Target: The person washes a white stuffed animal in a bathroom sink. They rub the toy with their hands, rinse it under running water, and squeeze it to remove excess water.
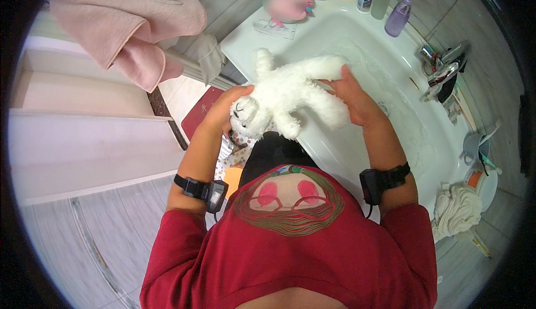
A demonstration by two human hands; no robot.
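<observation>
A white plush toy animal (289, 85) is held between my two hands, over the near left rim of a white bathtub (335, 158). Its head, with dark eyes and a nose, points to the lower left. My left hand (228, 108) grips the toy at the head, the thumb on top and the other fingers mostly hidden. My right hand (349, 93) holds the legs at the toy's right end, with the fingers partly under them. Shallow water (389, 95) lies in the tub beyond the toy.
Bottles, among them a purple one (398, 18), stand on the far rim. A chrome faucet (446, 68) is at the right. Crumpled white cloth (458, 208) lies on the right rim near a grey cup (475, 148). A pink towel (138, 20) hangs at the upper left.
</observation>
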